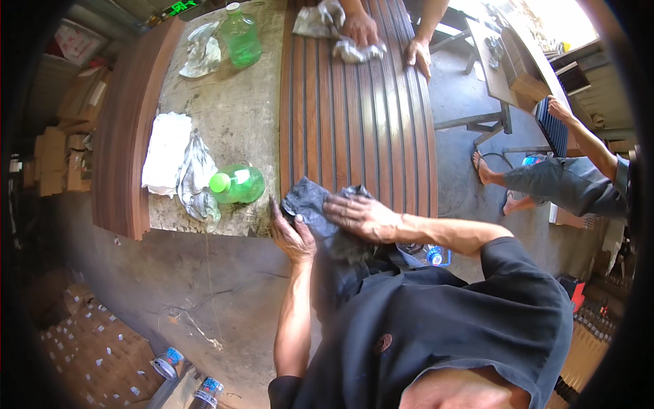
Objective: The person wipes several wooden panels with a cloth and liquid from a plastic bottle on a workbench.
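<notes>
A brown slatted wood panel (340, 136) with dark grooves lies lengthwise on the worktable. At its near end, my right hand (361, 217) presses a dark grey rag (306, 198) with its fingers laid over the cloth. My left hand (293, 235) is at the panel's near left corner, beside the rag, fingers stretched and thumb apart. Just left of it, a green bottle (244, 185) lies on its side. At the far end, another person's hand (360, 29) holds a pale stained rag (357, 52) on the panel, and their other hand (419, 56) rests on the right edge.
On the worktable (231, 95) are a white cloth stack (167, 153), a crumpled rag (195, 178) and an upright green bottle (241, 37). Brown boards (126, 129) line its left side. To the right, another person's arm (593, 140) reaches toward a dark ribbed panel (552, 126).
</notes>
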### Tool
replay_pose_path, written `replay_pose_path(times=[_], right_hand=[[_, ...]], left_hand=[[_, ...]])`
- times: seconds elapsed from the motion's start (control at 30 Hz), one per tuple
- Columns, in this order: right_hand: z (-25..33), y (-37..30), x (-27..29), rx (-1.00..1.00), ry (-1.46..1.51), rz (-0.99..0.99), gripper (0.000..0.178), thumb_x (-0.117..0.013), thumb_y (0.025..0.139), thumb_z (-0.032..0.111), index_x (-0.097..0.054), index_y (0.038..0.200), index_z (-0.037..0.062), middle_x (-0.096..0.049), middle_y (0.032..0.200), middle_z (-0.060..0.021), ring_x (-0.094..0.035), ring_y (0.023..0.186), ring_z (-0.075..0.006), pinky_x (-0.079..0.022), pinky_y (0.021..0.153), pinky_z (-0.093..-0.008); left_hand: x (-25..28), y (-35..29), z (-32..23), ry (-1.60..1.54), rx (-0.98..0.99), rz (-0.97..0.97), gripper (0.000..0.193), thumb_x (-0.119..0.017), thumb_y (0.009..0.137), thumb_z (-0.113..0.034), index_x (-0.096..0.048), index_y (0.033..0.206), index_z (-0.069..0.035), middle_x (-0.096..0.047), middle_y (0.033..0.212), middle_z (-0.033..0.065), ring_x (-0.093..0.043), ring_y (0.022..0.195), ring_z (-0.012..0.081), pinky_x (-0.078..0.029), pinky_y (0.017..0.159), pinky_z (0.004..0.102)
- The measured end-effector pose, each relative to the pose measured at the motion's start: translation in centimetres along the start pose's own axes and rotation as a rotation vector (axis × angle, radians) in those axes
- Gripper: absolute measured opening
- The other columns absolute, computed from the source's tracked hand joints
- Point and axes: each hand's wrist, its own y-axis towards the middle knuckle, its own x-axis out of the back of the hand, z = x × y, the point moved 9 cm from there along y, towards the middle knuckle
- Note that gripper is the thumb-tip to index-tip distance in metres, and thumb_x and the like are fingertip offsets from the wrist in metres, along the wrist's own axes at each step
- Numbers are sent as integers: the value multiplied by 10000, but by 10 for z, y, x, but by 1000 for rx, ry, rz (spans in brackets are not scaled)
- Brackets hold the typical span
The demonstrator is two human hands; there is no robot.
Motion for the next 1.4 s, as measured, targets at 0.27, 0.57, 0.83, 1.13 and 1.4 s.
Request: replay_pose_path(times=[0.27,0.57,0.83,1.13,1.4], right_hand=[[-172,109,85,-414,-358,-580,463,-520,879,83,-546,1319,-56,-502,1433,-252,-447,1371,-399,-368,1132,-496],[-31,-65,47,-146,-100,-226,417,-574,906,84,-574,1310,-23,-488,1469,-227,-457,1394,-350,-413,1123,-487],[-122,-35,83,-462,-365,-530,528,-574,792,84,-556,1297,-67,-506,1423,-273,-453,1369,-397,-333,1181,-475],[-92,-138,92,-534,-256,-504,527,-526,899,78,-482,1413,-30,-451,1504,-218,-393,1435,-356,-342,1170,-487],[-50,-78,45,-520,-260,-414,470,-501,910,81,-509,1358,-61,-403,1523,-268,-347,1459,-387,-305,1191,-495]], left_hand=[[-22,6,-12,77,-49,100,576,-424,1047,-332,-416,1441,87,-536,1382,292,-545,1254,431,-410,1071,463],[-2,3,-12,108,-133,79,441,-400,1055,-202,-507,1360,98,-551,1368,292,-538,1268,453,-422,1074,491],[-20,0,-13,177,-229,128,417,-394,1057,-188,-544,1306,111,-558,1349,309,-541,1269,444,-432,1079,482],[-7,0,-17,165,-292,117,424,-378,1062,-176,-516,1327,124,-545,1355,319,-527,1272,460,-403,1094,497],[-10,-4,-10,142,-280,139,420,-379,1052,-163,-523,1314,132,-529,1356,344,-533,1258,483,-419,1071,519]])
